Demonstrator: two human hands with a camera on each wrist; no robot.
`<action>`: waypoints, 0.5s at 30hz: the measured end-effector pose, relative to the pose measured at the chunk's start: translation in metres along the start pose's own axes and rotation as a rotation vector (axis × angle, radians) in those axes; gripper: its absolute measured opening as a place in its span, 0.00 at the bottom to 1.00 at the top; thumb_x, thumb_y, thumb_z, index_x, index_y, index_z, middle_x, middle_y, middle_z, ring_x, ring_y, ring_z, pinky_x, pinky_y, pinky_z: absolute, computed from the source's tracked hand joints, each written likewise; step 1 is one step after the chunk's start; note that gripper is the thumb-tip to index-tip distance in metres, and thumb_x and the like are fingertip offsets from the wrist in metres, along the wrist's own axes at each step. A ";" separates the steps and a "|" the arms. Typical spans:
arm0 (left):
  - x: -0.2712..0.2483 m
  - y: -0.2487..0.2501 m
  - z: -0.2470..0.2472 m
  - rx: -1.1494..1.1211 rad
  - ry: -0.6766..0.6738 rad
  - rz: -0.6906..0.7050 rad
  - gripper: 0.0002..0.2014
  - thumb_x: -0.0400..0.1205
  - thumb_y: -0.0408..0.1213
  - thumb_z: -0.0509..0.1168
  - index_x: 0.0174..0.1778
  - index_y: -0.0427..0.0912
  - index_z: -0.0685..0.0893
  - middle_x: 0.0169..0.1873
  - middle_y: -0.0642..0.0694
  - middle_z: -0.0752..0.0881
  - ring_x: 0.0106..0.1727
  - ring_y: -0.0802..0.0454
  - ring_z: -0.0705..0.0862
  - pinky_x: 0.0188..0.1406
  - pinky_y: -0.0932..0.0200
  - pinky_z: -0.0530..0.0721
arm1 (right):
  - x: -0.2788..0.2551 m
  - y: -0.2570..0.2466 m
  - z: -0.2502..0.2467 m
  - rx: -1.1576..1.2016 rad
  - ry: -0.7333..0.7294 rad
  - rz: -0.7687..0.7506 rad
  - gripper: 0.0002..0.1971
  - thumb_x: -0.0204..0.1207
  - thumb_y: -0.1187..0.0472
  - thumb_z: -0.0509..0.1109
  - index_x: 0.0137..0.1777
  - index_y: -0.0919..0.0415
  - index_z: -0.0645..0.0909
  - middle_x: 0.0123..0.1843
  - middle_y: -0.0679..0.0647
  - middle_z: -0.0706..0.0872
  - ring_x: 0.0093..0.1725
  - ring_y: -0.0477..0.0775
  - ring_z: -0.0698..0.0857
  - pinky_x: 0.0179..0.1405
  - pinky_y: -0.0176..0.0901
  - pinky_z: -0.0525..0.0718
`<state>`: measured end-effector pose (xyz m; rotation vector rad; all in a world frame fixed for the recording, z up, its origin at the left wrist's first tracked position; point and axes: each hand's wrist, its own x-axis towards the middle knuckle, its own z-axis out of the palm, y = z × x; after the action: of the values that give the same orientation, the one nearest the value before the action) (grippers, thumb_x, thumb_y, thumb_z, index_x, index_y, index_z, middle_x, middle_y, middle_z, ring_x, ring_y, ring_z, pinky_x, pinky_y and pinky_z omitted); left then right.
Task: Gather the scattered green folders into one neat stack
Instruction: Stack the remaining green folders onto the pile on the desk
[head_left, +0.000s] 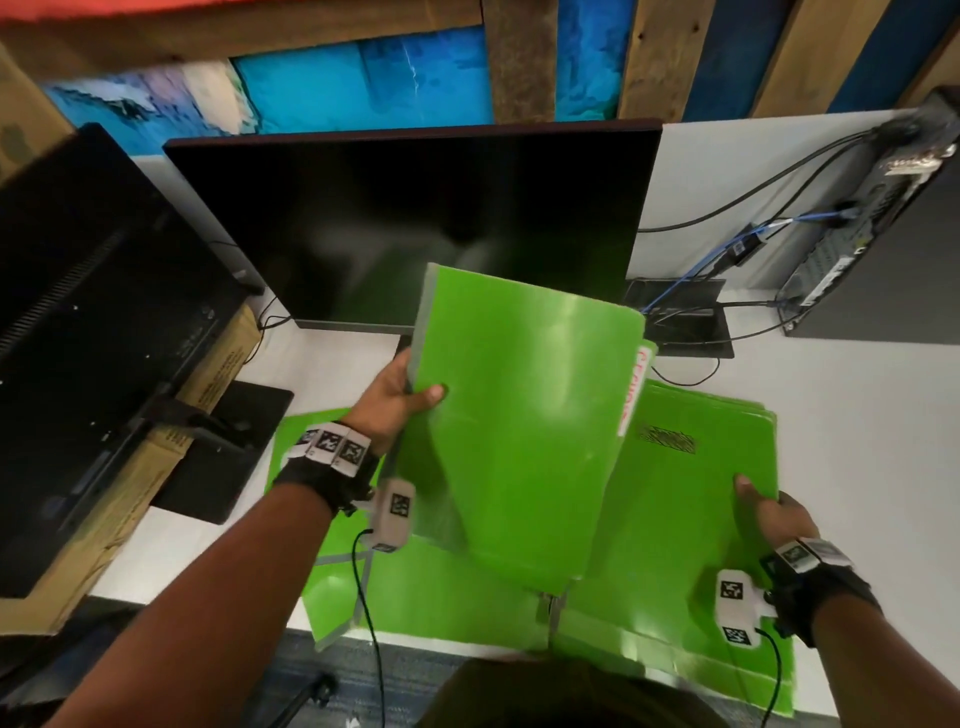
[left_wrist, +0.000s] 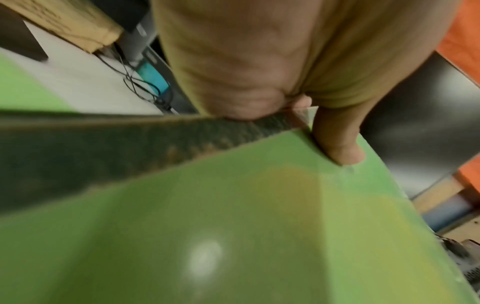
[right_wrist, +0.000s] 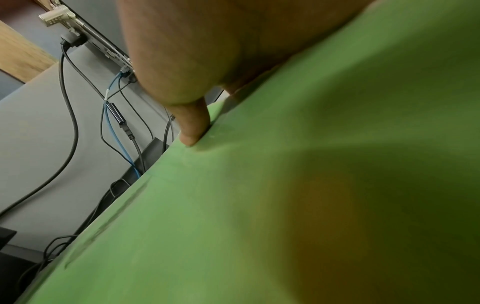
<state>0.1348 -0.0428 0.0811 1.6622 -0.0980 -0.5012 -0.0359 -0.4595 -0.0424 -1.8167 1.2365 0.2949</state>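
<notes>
Left hand (head_left: 402, 397) holds 1 green folder (head_left: 524, 415) lifted off the bench (head_left: 852, 415), tilted, over the middle of the bench; grip is a pinch at the folder's left edge, thumb (left_wrist: 337, 139) on the top face, other fingers underneath and hidden. A white strip with red lettering (head_left: 635, 389) runs along its right edge; text unreadable. Right hand (head_left: 774, 512) rests at the right edge of a stack of green folders (head_left: 691, 493) lying flat toward the bench's right front; thumb (right_wrist: 193, 123) presses the top face, remaining fingers out of sight at the stack's edge, so cannot tell whether this grip is closed round the stack. The top folder of that stack carries a dark patterned mark (head_left: 667, 440). More loose green folders (head_left: 415, 587) lie along the front edge, partly overhanging it, under the lifted one. A dark monitor (head_left: 415, 223) stands at the back edge, a 2nd monitor (head_left: 88, 312) at the left, a computer case (head_left: 872, 223) with cables (head_left: 696, 270) at the back right.
</notes>
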 end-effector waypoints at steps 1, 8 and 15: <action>0.003 -0.002 0.013 -0.008 -0.018 -0.013 0.26 0.71 0.25 0.68 0.66 0.45 0.78 0.53 0.47 0.90 0.50 0.49 0.88 0.49 0.52 0.87 | -0.001 0.000 -0.001 0.000 -0.001 -0.007 0.30 0.78 0.43 0.65 0.68 0.67 0.78 0.66 0.71 0.82 0.59 0.70 0.82 0.60 0.55 0.77; 0.026 -0.044 0.087 0.162 -0.006 -0.144 0.34 0.73 0.36 0.75 0.76 0.39 0.71 0.71 0.45 0.79 0.74 0.44 0.74 0.76 0.46 0.69 | 0.001 0.002 -0.004 0.023 -0.036 -0.033 0.27 0.78 0.43 0.65 0.66 0.66 0.81 0.63 0.69 0.84 0.52 0.67 0.83 0.54 0.50 0.78; 0.021 -0.081 0.137 0.342 0.089 -0.300 0.33 0.76 0.39 0.74 0.76 0.37 0.70 0.72 0.39 0.77 0.74 0.39 0.74 0.75 0.44 0.71 | 0.005 0.005 -0.004 0.047 -0.061 -0.011 0.29 0.78 0.41 0.64 0.69 0.64 0.78 0.66 0.68 0.82 0.61 0.69 0.82 0.61 0.56 0.79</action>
<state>0.0843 -0.1630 -0.0118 2.0461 0.1421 -0.6624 -0.0383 -0.4662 -0.0463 -1.7613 1.1814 0.3106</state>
